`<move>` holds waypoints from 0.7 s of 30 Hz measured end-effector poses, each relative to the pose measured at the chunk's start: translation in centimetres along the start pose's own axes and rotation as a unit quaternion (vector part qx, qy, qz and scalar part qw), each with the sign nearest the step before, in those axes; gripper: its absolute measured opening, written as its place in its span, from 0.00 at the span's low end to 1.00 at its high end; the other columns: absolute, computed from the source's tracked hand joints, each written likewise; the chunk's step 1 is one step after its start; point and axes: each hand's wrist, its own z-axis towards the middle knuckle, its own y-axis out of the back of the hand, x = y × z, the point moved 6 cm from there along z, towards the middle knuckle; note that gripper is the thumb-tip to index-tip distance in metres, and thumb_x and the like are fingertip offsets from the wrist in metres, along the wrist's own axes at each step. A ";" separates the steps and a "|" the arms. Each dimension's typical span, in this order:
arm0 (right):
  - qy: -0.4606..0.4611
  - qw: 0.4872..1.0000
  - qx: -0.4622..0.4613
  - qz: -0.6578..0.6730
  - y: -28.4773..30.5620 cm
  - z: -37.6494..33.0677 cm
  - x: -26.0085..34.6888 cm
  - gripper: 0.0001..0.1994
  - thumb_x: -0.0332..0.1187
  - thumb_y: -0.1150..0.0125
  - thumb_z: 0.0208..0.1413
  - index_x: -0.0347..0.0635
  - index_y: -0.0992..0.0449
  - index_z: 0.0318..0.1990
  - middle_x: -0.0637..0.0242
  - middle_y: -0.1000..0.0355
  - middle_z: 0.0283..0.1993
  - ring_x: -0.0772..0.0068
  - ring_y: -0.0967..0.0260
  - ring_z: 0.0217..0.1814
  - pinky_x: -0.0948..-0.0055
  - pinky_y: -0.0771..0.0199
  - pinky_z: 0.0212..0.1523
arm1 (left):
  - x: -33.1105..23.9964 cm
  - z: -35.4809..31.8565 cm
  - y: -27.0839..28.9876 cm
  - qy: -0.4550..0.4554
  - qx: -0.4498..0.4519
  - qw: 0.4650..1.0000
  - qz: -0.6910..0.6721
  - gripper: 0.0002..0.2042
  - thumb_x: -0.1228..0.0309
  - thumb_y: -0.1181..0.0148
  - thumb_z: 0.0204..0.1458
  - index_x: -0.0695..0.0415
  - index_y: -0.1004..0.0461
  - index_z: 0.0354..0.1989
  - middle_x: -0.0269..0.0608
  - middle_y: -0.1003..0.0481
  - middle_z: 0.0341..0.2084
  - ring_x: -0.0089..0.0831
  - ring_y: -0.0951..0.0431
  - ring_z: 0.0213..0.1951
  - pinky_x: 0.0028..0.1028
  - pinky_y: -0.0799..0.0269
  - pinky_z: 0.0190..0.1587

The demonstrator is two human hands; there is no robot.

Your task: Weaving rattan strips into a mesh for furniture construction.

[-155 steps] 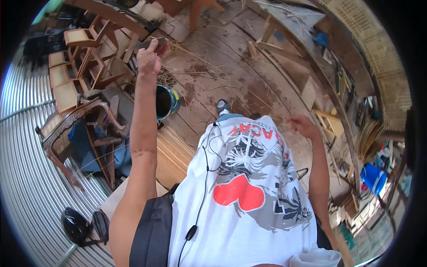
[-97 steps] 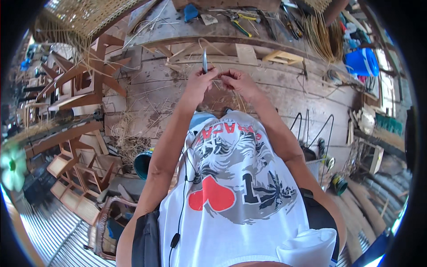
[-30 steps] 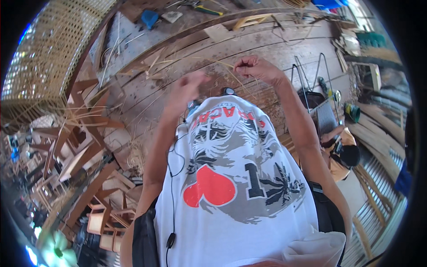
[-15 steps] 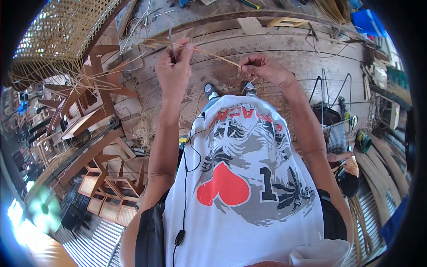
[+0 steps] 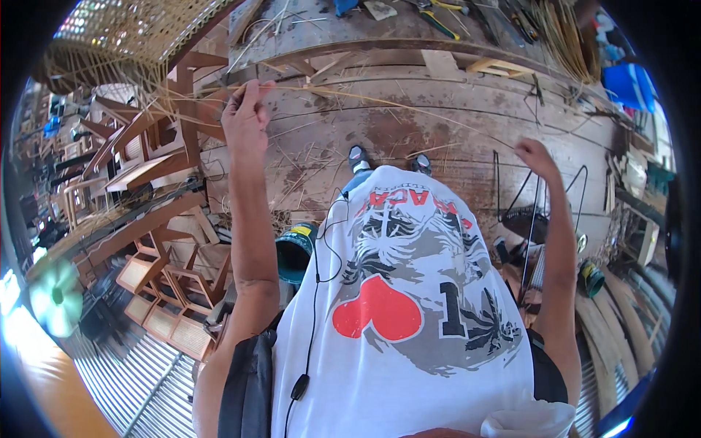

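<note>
A long, thin tan rattan strand [image 5: 409, 106] stretches taut across the space in front of me. My left hand [image 5: 247, 117] is closed round it at the left, close to a woven cane panel [image 5: 109, 33] with loose strands hanging from its edge. A dark narrow piece shows at the fingertips of this hand; whether it is the slim metal tool seen earlier I cannot tell. Far to the right, my right hand [image 5: 537, 157] is closed in a fist on the strand's other end, slightly blurred.
Ahead is a workbench [image 5: 328, 40] bearing pliers [image 5: 438, 25] and cane scraps. Wooden chair frames [image 5: 139, 160] crowd the left. A green bucket [image 5: 296, 255] stands by my left side. At the right are a bundle of cane [image 5: 562, 44], a blue container [image 5: 629, 86] and planks [image 5: 621, 321].
My hands have moved far apart, the right one outward to the right and the left one leftward. Much more of the strand now spans between them.
</note>
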 end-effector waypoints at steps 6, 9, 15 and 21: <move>0.008 0.995 -0.096 -0.040 8.6 -8.5 -13.0 0.27 0.44 0.23 0.80 0.36 0.18 0.75 0.54 0.19 0.71 0.55 0.21 0.70 0.54 0.21 0.72 | 1.5 1.3 5.5 0.035 -0.042 0.998 -0.011 0.11 0.65 0.21 0.80 0.59 0.12 0.58 0.49 0.04 0.51 0.15 0.27 0.24 0.20 0.40 0.23; -0.010 0.985 -0.165 -0.052 5.1 -1.7 -12.4 0.33 0.46 0.22 0.79 0.36 0.21 0.81 0.49 0.21 0.79 0.48 0.22 0.79 0.51 0.22 0.80 | 6.4 0.5 0.3 0.054 0.004 0.998 0.020 0.08 0.65 0.22 0.81 0.56 0.11 0.54 0.43 0.04 0.47 0.15 0.28 0.23 0.21 0.40 0.23; 0.026 0.988 -0.110 0.101 -12.7 11.3 11.9 0.33 0.48 0.26 0.84 0.46 0.22 0.87 0.54 0.13 0.75 0.61 0.12 0.70 0.55 0.11 0.71 | 16.5 -7.6 -11.7 0.133 0.112 0.984 0.035 0.08 0.65 0.23 0.81 0.57 0.09 0.52 0.38 0.06 0.43 0.16 0.29 0.23 0.23 0.38 0.23; 0.083 0.989 -0.118 0.010 -16.5 10.5 15.2 0.22 0.48 0.26 0.85 0.40 0.11 0.70 0.63 0.10 0.44 0.72 0.13 0.44 0.63 0.12 0.49 | 16.0 -5.7 -10.5 0.073 0.091 0.992 0.043 0.08 0.70 0.21 0.79 0.60 0.08 0.56 0.37 0.06 0.43 0.18 0.24 0.25 0.23 0.33 0.27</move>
